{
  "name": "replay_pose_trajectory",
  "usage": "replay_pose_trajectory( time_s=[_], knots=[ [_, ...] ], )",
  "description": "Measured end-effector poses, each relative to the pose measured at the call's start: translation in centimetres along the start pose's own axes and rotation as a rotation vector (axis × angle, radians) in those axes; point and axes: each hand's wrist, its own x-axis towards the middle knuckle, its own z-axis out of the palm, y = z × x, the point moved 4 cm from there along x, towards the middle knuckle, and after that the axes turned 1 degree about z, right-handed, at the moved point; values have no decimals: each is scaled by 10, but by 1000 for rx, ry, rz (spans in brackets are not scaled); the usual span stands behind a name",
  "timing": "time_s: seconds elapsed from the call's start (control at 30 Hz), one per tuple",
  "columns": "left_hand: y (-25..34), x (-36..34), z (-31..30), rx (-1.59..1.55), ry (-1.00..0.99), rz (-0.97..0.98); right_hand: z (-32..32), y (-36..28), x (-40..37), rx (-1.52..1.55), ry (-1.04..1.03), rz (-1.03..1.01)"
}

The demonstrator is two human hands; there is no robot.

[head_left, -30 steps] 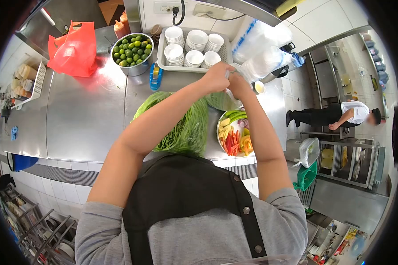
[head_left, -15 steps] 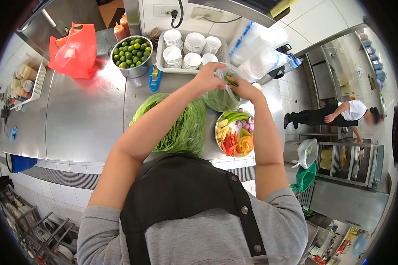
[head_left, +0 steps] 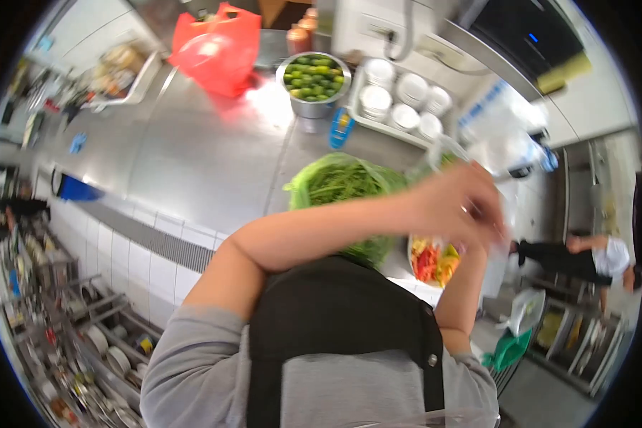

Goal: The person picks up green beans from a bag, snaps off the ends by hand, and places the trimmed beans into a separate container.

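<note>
My left hand [head_left: 460, 207] is smeared by motion and reaches across the front of my right wrist. Beneath that forearm sits a large clear bag of long green vegetables [head_left: 342, 178]. Behind my left hand, a smaller clear bag [head_left: 444, 151] with some greens stands partly covered. My right forearm [head_left: 462, 299] rises from the lower right, and its hand is mostly hidden behind the left one. Just left of the right forearm, a plate of cut peppers and other vegetables [head_left: 428, 262] shows in part. Whether either hand holds anything is too blurred to see.
A metal pot of limes [head_left: 312, 107] stands beside a blue tape dispenser [head_left: 341, 128]. A white tray [head_left: 389, 132] holds stacked white cups. Further left is a red plastic bag [head_left: 217, 53]. Plastic packs [head_left: 503, 118] lie at the right. A co-worker [head_left: 585, 257] stands beyond.
The view has swung, so the counter appears shifted right. Both hands have come off the small bag and drawn toward me, the left crossing over the right wrist.
</note>
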Motion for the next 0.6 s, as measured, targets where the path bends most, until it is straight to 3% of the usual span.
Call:
replay_pose_trajectory(
  time_s=[0.07,0.1,0.13,0.27,0.4,0.6],
  knots=[
    [68,5,48,-833,-275,-109,2,-14,-2,33,162,62],
    [92,5,64,-1160,-384,-165,3,-22,-2,10,176,-116],
    [108,5,81,-1337,-458,-188,5,-45,-4,-12,198,-158],
    [134,4,113,-1429,-541,-116,14,-80,-11,-46,151,-220],
    [136,3,127,-1477,-578,-72,20,-88,-21,104,104,-152],
    [139,6,148,-1562,-663,-36,32,-98,-29,-16,29,-228]
  ],
)
